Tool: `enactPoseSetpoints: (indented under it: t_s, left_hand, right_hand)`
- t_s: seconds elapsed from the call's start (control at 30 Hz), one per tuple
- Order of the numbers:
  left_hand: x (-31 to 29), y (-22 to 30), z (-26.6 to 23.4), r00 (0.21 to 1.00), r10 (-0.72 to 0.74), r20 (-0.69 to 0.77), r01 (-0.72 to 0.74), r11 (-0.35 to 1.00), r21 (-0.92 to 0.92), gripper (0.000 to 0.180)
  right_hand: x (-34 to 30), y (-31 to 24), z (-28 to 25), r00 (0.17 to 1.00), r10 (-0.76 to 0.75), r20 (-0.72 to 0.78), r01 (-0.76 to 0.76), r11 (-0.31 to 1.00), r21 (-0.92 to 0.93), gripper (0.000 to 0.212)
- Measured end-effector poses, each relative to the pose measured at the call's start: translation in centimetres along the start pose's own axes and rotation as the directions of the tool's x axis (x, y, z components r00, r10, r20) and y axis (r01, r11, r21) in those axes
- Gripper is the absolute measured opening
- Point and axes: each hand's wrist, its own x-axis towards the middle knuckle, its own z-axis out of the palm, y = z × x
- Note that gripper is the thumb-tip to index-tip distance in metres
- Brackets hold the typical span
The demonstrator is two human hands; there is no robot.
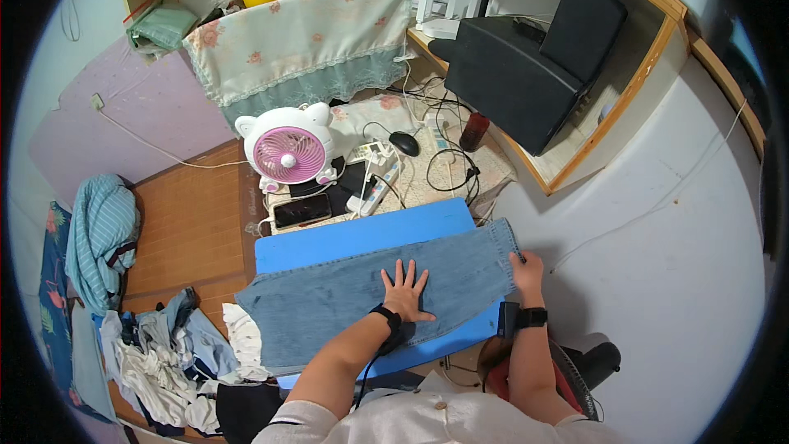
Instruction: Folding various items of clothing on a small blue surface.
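Note:
A faded blue denim garment (329, 304), long like a trouser leg, lies stretched out over a blue board (370, 234). My left hand (404, 292) presses flat on the middle of the denim, fingers spread. At the garment's right end, my right hand (527, 270) pinches the corner of the stitched edge. White ruffled fabric (244, 341) shows at the left end; whether it belongs to the denim I cannot tell. Dark bands circle both of my wrists.
Beyond the board, a white and pink fan (289, 154), phone (302, 211), power strip (374, 189), black mouse (404, 143) and tangled cables crowd a patterned tabletop. A clothes pile (160, 362) lies left on a brown mat (185, 218). A white wall (657, 279) borders the right.

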Motion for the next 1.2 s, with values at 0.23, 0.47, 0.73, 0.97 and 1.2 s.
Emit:
enactPoseSetpoints:
  t_s: [0.23, 0.47, 0.73, 0.97, 1.2]
  left_hand:
    - [2.6, 1.8, 0.1, 0.999, 0.027, 0.044, -0.021, 0.990, -0.140, 0.100]
    - [-0.7, -4.4, 0.9, 1.000, -0.012, -0.011, -0.008, 0.256, -0.967, 0.044]
    - [-7.9, -11.0, 0.8, 0.929, -0.191, 0.317, 0.143, -0.605, -0.783, 0.079]
    - [-8.3, -11.9, 3.9, 0.905, -0.365, 0.218, 0.153, -0.199, -0.968, 0.053]
    - [-5.6, -10.3, 4.8, 0.845, -0.511, -0.161, 0.032, 0.348, -0.937, 0.060]
  right_hand:
    - [-3.0, -6.2, -2.3, 0.963, -0.263, 0.056, 0.248, 0.950, 0.192, 0.026]
    - [-7.4, -13.1, 0.5, 0.751, -0.607, 0.260, 0.515, 0.785, 0.344, 0.019]
    - [-11.4, -13.2, 12.0, 0.499, -0.603, 0.622, 0.573, 0.768, 0.284, 0.020]
    - [-12.0, -11.1, 14.4, 0.458, -0.470, 0.755, 0.307, 0.880, 0.362, 0.020]
    - [-11.2, -8.0, 12.3, 0.686, -0.415, 0.598, 0.322, 0.910, 0.261, 0.029]
